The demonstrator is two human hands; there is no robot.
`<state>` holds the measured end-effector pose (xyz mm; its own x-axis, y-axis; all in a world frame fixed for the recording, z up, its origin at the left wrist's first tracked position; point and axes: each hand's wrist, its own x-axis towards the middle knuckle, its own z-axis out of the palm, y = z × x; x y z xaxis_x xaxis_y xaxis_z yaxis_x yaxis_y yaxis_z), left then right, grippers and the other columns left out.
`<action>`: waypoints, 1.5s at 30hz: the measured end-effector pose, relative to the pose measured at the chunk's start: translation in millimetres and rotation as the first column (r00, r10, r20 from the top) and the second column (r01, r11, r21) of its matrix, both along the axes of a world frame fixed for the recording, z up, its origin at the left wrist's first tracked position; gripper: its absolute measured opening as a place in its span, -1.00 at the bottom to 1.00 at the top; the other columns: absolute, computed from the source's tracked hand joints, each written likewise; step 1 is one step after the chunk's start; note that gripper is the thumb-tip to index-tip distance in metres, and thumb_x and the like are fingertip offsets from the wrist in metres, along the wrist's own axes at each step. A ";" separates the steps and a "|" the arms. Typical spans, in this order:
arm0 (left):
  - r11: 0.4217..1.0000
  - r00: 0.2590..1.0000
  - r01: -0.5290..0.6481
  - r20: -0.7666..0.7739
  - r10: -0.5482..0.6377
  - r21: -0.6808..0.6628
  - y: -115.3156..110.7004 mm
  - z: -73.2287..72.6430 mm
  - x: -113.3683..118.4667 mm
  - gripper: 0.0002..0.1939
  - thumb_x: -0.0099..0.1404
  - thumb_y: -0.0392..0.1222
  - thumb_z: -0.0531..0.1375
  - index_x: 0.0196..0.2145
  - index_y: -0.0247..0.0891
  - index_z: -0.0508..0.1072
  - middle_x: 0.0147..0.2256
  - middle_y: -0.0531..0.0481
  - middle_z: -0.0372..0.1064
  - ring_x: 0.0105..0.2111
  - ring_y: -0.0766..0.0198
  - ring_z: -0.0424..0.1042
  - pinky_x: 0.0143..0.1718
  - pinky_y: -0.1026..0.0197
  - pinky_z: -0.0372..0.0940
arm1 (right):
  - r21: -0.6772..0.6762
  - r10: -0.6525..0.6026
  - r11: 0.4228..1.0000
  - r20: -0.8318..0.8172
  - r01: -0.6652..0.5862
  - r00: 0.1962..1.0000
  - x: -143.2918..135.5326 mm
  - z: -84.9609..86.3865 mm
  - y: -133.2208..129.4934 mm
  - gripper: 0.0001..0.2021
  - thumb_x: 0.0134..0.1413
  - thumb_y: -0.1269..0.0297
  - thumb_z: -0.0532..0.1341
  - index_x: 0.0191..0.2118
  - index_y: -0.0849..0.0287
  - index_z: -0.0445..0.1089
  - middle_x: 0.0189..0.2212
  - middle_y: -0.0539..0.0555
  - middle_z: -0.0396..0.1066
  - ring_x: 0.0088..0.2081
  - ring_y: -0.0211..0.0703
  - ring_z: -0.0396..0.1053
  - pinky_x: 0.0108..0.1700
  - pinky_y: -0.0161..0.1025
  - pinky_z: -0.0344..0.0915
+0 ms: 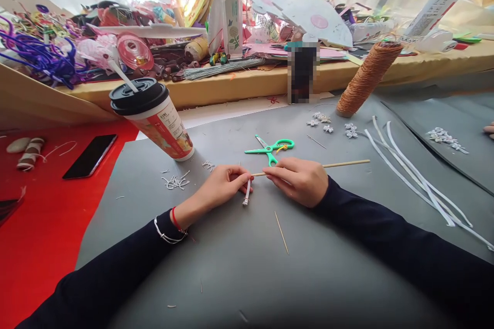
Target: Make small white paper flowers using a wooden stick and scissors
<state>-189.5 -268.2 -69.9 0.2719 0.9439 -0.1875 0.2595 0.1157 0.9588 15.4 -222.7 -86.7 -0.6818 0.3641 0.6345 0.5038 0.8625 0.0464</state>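
Observation:
A thin wooden stick runs between my hands over the grey mat. My right hand is closed around its middle, and its far end sticks out to the right. The fingers of my left hand pinch the stick's left tip together with a short white strip, which hangs down to a small knotted end. Just beyond my hands lie open green scissors. A toothpick-like stick rests on the mat nearer to me.
A tilted-looking paper cup and a phone are at the left. White scraps lie nearby. Orange cord spool, small white flowers and long white strips are at the right. Another person's fingers show at the right edge.

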 end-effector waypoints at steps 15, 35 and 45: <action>0.994 0.990 0.030 -0.140 -0.016 0.103 0.7 4.2 -8.8 -0.65 0.21 0.00 0.03 -0.42 -0.33 0.44 -0.48 -0.03 0.42 -0.45 0.34 0.39 -0.34 0.30 0.31 | -0.034 0.017 0.999 -0.034 -0.018 0.999 -0.3 1.1 2.4 -0.84 0.09 0.35 0.09 -0.24 0.13 0.39 -0.47 0.00 0.36 -0.40 -0.32 0.28 -0.40 -0.37 0.15; 0.999 0.999 0.000 -0.052 0.002 0.033 2.7 0.2 -7.1 -0.74 0.15 -0.08 0.11 -0.36 -0.36 0.43 -0.46 -0.05 0.42 -0.46 0.32 0.39 -0.33 0.25 0.32 | 0.087 -0.058 0.995 0.038 0.055 0.998 -4.2 0.1 -11.2 -0.81 0.11 0.37 0.06 -0.22 0.09 0.39 -0.45 -0.02 0.39 -0.44 -0.36 0.26 -0.43 -0.35 0.07; 0.993 0.989 -0.067 -0.129 0.080 0.100 -2.7 2.8 -5.8 -0.70 0.19 -0.02 0.06 -0.38 -0.33 0.42 -0.45 -0.03 0.41 -0.42 0.29 0.41 -0.31 0.25 0.31 | 0.077 -0.064 0.995 0.025 0.062 0.998 -2.0 0.1 -8.6 -0.82 0.12 0.36 0.06 -0.20 0.10 0.37 -0.42 -0.02 0.39 -0.39 -0.36 0.28 -0.41 -0.37 0.08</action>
